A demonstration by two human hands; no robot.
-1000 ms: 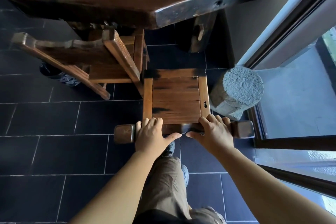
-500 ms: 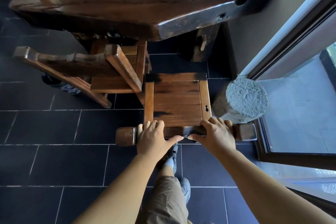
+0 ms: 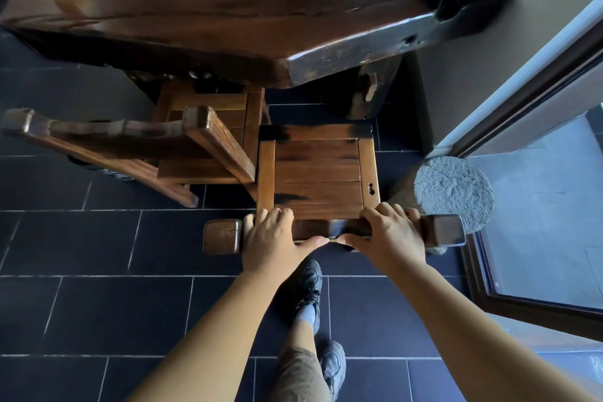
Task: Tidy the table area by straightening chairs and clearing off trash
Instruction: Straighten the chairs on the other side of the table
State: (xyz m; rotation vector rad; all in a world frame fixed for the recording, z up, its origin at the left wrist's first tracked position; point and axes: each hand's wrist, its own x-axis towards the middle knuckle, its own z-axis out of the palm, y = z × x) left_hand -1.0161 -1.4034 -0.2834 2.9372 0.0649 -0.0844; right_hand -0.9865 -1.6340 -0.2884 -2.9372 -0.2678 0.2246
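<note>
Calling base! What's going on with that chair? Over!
Left hand and right hand both gripping the chair's top rail. Its seat mostly out from under the wooden table. Tilted second chair crowds its left, stump close on right.

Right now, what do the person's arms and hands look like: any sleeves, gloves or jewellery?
Both forearms are bare to the frame edge, no sleeves in view. The left hand and right hand wear no gloves, watch, bracelet or visible ring.

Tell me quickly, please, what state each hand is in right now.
Left hand: closed, fingers curled over the dark wooden top rail of the brown slatted chair.
Right hand: closed on the same rail.
</note>
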